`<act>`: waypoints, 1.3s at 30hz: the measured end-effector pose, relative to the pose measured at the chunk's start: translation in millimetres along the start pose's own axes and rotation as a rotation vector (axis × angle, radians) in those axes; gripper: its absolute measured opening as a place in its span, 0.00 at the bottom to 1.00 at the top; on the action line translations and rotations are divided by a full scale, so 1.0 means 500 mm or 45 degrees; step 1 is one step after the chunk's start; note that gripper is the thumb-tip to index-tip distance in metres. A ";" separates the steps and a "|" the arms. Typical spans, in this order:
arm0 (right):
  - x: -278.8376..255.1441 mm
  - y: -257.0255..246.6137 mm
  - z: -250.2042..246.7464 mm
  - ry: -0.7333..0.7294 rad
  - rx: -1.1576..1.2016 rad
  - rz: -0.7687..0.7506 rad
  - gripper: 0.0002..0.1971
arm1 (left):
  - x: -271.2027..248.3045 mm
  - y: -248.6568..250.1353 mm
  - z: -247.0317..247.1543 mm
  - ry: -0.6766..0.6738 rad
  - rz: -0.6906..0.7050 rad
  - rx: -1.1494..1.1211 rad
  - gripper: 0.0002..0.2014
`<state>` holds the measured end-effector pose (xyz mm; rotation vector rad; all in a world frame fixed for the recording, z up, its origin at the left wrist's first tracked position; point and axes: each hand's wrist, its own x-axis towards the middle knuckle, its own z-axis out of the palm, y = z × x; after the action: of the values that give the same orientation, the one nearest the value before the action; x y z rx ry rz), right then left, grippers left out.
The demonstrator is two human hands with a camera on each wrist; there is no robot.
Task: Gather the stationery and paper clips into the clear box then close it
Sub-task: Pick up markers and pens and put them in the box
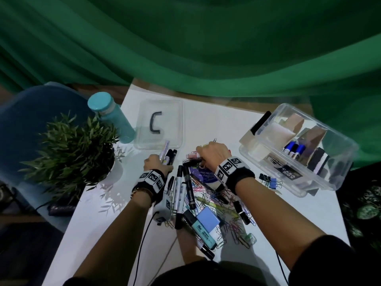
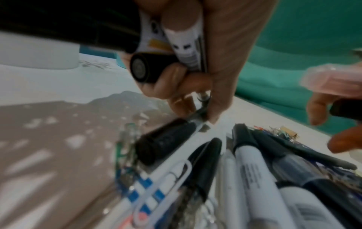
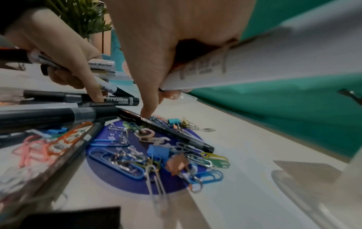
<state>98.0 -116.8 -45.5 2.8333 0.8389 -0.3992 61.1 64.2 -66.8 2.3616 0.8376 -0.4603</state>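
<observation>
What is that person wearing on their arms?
Each wrist has a black band with white squares of black patterns: left wrist band, right wrist band. A small grey box with a black cable hangs under the left one. Dark sleeves sit above the elbows.

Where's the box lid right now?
In the head view the clear lid lies flat at the table's far left, handle up, beside the teal bottle, just beyond the left hand.
</observation>
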 end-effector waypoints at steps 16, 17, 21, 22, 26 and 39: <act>-0.070 0.012 -0.041 0.185 0.600 0.463 0.13 | -0.024 0.031 -0.002 -0.164 0.140 0.199 0.25; -0.091 0.024 -0.056 0.298 0.743 0.562 0.12 | -0.025 0.035 0.002 -0.173 0.154 0.250 0.25; -0.185 0.125 -0.102 0.775 1.400 1.190 0.07 | -0.030 0.044 0.011 -0.186 0.175 0.322 0.19; -0.208 0.162 -0.101 0.835 1.446 1.378 0.09 | -0.030 0.046 0.010 -0.193 0.181 0.310 0.19; -0.272 0.271 -0.069 0.695 1.511 1.745 0.20 | -0.029 0.061 -0.006 -0.168 0.181 0.240 0.18; -0.243 0.391 -0.082 0.542 1.410 1.620 0.19 | -0.115 0.155 -0.127 0.181 0.375 0.099 0.23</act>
<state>116.4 -331.8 44.7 3.5499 -1.7018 -0.0025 77.4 28.7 41.9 2.5596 0.5263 -0.2083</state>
